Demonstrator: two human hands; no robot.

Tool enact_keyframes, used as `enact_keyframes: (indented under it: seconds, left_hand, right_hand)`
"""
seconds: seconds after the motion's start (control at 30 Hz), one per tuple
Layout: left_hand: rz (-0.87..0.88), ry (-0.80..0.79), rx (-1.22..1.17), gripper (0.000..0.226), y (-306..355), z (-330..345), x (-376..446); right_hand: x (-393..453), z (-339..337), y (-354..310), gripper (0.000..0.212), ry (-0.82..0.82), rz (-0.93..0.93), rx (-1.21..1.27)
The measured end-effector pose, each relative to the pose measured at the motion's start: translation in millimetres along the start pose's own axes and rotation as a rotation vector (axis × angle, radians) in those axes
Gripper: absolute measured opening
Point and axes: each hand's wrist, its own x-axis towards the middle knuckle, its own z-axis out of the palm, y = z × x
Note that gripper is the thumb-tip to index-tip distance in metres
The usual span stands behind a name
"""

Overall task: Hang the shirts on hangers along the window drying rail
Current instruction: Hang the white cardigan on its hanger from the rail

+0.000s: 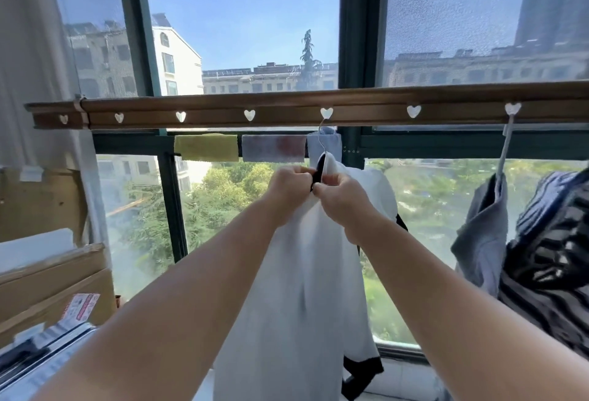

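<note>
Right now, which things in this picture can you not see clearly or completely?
- Head view: the hanger inside the white shirt; cloth and both hands (left hand, right hand) cover it.
- White shirt's hem: cut off by the bottom edge.
- Striped garment: cut off by the right edge.
- Label on the cardboard box: blurred, unreadable.

Strong daylight pours in from the window [242, 34] at the far side, under a clear blue sky, so the whole scene is bright. The side panes look grainy and dimmer behind mesh. The white shirt [296, 273] glows, lit from behind, and its lower folds smear with motion blur. The near forearms are soft and evenly lit (no hard shadows on them). Wide-angle distortion bows the drying rail [287, 107] and tilts the frame posts outward. The near left corner is blurred.
</note>
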Motion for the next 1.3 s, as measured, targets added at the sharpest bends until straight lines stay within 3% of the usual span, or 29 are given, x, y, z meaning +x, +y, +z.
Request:
enact_keyframes:
  seconds: [0.17,0.33,0.4,0.57,0.67,0.83,0.97,1.17,1.3]
  left_hand:
    - [0.007,-0.123,-0.034,0.037,-2.5,13.3,15.9]
    - [0.171,-0.299,0.029,0.044,-6.6,20.5,30.6]
    - [0.246,-0.345,0.060,0.043,-8.5,24.0,39.2]
    - [0.482,-0.238,0.175,0.012,-15.2,38.3,74.7]
    - [0.582,-0.266,0.240,0.033,-20.7,48.5,97.7]
    - [0.678,-0.473,0.250,0.041,-25.2,52.7,111.8]
    - [0.721,-0.449,0.172,0.033,-32.0,56.4,113.6]
    - [0.781,-0.418,0.198,0.042,-29.2,70.1,119.8]
    - [0.794,-0.446,0.178,0.046,-28.7,70.3,120.7]
  right_hand:
    - [5.0,-10.2,3.3,0.019,0.106,-0.039,-0.061]
    - [14.7,-21.3,7.7,0.042,0.162,0.018,-0.266]
    - [16.9,-25.6,7.1,0.040,0.207,0.046,-0.382]
    - [17.1,-40.8,7.4,0.023,0.285,0.039,-0.661]
    - [18.8,-52.6,15.7,0.028,0.350,0.081,-0.748]
    - [15.2,-71.1,26.4,0.012,0.550,0.098,-0.666]
    - [11.0,-77.3,30.7,0.008,0.669,0.051,-0.585]
    - [25.3,-75.4,22.0,0.011,0.891,-0.002,-0.413]
    - [37.7,-68.4,12.7,0.013,0.875,-0.070,-0.535]
